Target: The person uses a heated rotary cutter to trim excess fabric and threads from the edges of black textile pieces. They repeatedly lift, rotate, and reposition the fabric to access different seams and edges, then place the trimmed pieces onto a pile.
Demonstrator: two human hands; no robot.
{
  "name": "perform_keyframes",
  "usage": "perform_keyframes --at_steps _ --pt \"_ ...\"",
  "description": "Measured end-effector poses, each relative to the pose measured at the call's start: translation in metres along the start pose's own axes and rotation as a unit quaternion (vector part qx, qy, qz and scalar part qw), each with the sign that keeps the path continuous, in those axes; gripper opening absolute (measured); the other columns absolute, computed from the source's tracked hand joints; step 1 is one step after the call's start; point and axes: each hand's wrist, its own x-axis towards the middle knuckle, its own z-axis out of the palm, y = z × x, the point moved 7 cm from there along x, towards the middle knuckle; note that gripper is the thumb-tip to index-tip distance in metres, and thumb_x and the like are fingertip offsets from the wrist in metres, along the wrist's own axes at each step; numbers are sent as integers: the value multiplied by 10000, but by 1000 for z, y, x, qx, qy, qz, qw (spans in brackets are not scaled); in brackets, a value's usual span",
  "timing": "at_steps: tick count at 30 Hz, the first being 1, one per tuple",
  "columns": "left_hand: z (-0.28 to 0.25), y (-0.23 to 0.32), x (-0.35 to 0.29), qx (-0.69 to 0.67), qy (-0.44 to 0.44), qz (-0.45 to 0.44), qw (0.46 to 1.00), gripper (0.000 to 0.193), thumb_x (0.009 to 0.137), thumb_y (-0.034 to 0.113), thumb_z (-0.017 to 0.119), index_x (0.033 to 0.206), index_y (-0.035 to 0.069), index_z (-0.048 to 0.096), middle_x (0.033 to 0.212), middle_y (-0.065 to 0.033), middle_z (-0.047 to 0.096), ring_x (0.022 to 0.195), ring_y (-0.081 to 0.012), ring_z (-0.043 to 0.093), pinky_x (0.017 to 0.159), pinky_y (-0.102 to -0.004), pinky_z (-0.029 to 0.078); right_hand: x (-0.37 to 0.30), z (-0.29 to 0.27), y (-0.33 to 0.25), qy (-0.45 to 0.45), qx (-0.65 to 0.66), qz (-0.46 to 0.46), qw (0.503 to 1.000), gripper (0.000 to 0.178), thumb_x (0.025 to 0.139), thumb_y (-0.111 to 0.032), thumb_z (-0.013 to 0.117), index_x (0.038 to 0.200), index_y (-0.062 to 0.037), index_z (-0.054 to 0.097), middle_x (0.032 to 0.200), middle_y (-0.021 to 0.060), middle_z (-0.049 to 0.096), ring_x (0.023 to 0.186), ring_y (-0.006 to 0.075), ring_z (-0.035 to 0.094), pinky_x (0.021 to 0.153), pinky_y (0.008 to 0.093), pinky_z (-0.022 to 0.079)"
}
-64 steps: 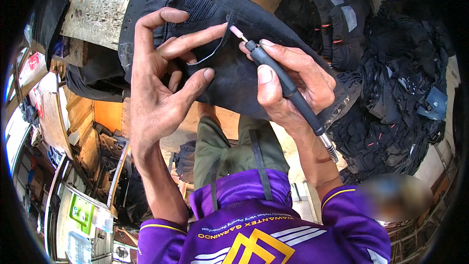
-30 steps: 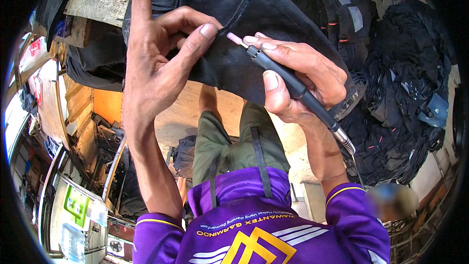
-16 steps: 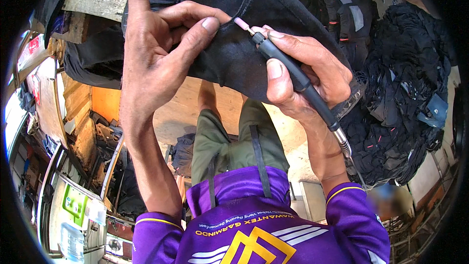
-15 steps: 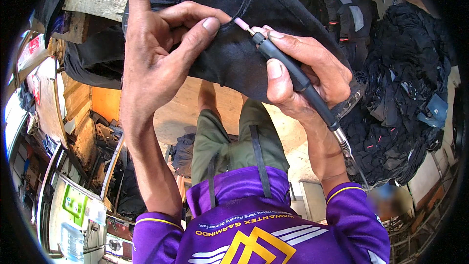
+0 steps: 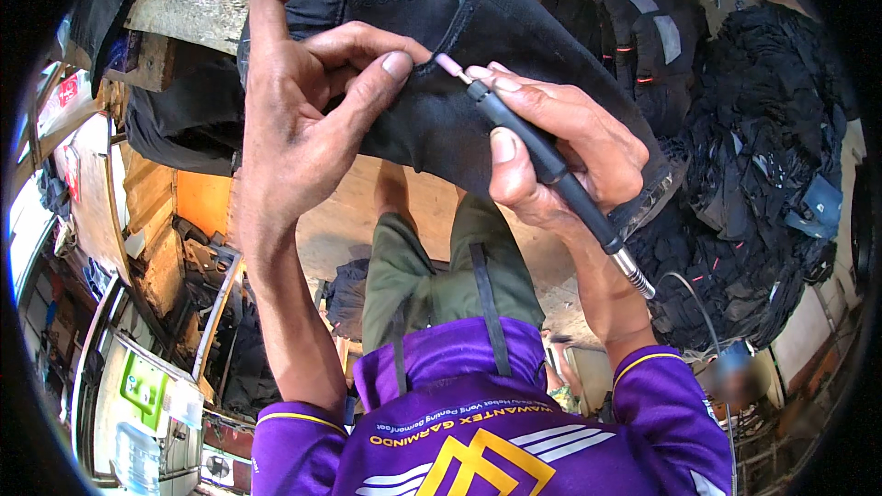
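The right hand (image 5: 593, 142) is gripping a black pen-shaped tool (image 5: 519, 130), its pink tip (image 5: 448, 64) just beside the left hand (image 5: 299, 129), which is pinching the black garment (image 5: 441, 124) lying beneath both hands.

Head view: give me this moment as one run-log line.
Left hand: on dark garment; right hand: grip closed around black pen-shaped tool; pink tip: by left forefinger, garment contact unclear; right side: dark cloth pile

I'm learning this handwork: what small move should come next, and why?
Probably ease the pink tip slightly up the seam on the black garment, away from the left hand: the right hand holds the pen-shaped tool with its tip close beside the left index fingertip.
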Motion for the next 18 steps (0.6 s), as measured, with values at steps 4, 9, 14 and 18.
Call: perform_keyframes --at_steps 4,9,14,18 --pt "1 4 0 -1 -8 -10 1000 730 1036 17 753 1613 32 306 1093 -158 807 779 -57 664 648 -195 487 -3 -1 7 55 -17 22 998 283 815 -39 791 1081 55 778 981 205 832 916 323 844 846 393 687" --pt "-3 4 -6 -15 -1 7 1000 692 1047 10 723 1584 -4 287 1264 -219 768 1084 -194 748 975 -322 598 -20 -19 17 62 8 90 994 350 1132 -162 610 1397 67 601 1260 304 743 1185 351 769 1100 479 596" --pt "-21 47 -45 316 175 126 924 1063 795 370 987 1582 -14 383 1635 -289 477 1429 -370 527 1210 -502 421 -44 -68 -5 129 -54 145 979 471 1210 -336 464 1292 81 668 1308 247 731 1237 375 745 1121 499 575" --pt "-16 60 -60 497 139 -18 856 1313 637 527 1041 1601 -65 376 1692 -328 284 1581 -511 265 1312 -585 267 -57 -82 -27 192 -126 160 960 293 1034 -270 790 1167 -17 723 1221 201 755 1181 361 727 1039 444 554"
